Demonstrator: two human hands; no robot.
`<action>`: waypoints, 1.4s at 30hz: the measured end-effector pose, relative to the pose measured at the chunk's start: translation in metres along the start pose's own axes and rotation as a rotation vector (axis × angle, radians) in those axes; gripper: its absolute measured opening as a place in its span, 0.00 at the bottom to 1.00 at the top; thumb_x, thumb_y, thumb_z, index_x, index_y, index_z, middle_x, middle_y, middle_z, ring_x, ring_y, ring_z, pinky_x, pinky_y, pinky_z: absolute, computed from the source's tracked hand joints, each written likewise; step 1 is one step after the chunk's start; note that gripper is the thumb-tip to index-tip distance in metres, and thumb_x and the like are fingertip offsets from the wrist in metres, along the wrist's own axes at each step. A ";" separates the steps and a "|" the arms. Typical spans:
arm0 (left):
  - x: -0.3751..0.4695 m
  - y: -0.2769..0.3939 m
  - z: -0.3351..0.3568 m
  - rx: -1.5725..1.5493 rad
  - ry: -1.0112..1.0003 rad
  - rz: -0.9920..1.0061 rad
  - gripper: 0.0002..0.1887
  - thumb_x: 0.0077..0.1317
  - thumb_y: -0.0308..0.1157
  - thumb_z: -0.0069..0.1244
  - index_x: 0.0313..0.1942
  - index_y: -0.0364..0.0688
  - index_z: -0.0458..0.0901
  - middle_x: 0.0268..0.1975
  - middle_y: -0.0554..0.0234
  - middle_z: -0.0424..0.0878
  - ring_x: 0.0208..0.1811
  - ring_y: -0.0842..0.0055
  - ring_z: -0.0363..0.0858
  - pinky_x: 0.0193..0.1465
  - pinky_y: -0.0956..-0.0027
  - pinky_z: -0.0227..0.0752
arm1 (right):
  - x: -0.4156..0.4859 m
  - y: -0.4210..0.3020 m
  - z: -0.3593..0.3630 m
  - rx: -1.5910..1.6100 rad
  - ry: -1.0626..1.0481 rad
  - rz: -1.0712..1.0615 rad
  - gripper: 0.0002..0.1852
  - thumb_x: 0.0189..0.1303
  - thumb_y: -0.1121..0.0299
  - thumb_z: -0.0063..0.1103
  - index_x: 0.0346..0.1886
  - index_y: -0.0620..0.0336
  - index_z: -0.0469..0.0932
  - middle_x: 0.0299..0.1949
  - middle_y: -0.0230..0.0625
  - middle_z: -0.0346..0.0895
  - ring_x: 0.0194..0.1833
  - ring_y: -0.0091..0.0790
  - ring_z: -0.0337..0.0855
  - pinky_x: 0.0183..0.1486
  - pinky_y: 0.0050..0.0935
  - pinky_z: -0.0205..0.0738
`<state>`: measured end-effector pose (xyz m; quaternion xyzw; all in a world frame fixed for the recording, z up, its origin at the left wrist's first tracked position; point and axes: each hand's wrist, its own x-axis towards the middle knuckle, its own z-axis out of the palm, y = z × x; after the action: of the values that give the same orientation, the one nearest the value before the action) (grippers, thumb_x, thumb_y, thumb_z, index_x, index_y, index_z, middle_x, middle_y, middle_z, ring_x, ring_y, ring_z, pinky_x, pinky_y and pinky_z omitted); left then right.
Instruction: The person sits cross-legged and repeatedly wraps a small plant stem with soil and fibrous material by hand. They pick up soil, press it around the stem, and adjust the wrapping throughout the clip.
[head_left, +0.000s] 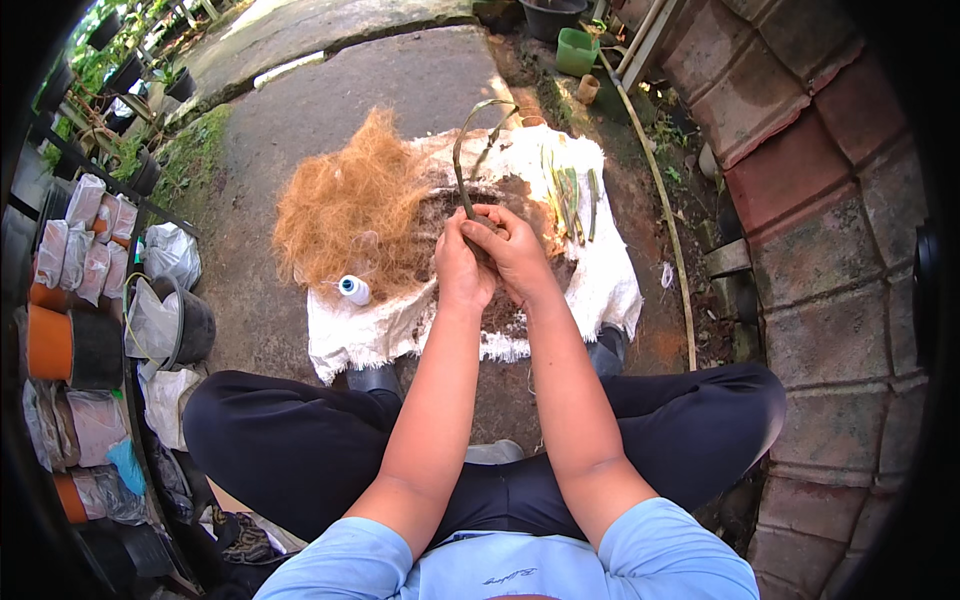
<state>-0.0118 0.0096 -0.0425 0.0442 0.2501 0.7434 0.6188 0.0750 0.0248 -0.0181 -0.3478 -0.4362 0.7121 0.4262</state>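
Note:
Both of my hands are cupped together around the base of a bent plant stem (460, 161), above a white woven sack (607, 277). My left hand (460, 266) wraps one side, and my right hand (514, 251) closes over the other with its thumb across the front. Dark material, apparently soil, shows between the fingers; most of it is hidden. From my grip the stem rises and arches over to the right. Beneath lies loose brown soil (517, 195). Orange-brown fibre (352, 195) is heaped on the left, with a spool of white thread (354, 289) at its near edge.
Cut green stems and leaves (568, 196) lie on the sack's right side. A long bamboo pole (660, 180) runs along the ground beyond. Stacked roof tiles (817, 247) line the right. At left stands a rack with pots and bags (94, 337), beside a black bucket (195, 322).

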 end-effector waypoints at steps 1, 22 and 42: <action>-0.001 0.002 0.001 0.006 -0.002 -0.045 0.15 0.78 0.43 0.47 0.43 0.39 0.79 0.35 0.62 0.85 0.33 0.75 0.85 0.34 0.71 0.79 | 0.001 0.003 -0.005 -0.028 -0.002 0.007 0.29 0.67 0.60 0.73 0.64 0.69 0.74 0.50 0.34 0.80 0.47 0.22 0.83 0.49 0.24 0.81; 0.020 0.025 -0.045 0.340 -0.102 -0.167 0.16 0.66 0.28 0.66 0.50 0.41 0.78 0.46 0.57 0.86 0.45 0.70 0.86 0.47 0.64 0.82 | 0.014 0.190 -0.138 -0.838 0.597 0.086 0.16 0.71 0.77 0.50 0.58 0.61 0.80 0.52 0.41 0.87 0.53 0.46 0.86 0.59 0.38 0.78; 0.026 0.017 -0.052 0.324 -0.027 -0.193 0.21 0.69 0.36 0.63 0.56 0.32 0.83 0.43 0.59 0.85 0.44 0.68 0.84 0.48 0.66 0.81 | 0.002 0.216 -0.145 -1.150 0.484 -0.038 0.18 0.54 0.78 0.72 0.46 0.56 0.77 0.46 0.39 0.76 0.51 0.46 0.78 0.58 0.43 0.74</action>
<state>-0.0526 0.0157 -0.0867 0.1292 0.3612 0.6301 0.6752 0.1348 0.0185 -0.2709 -0.6652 -0.6470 0.2566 0.2702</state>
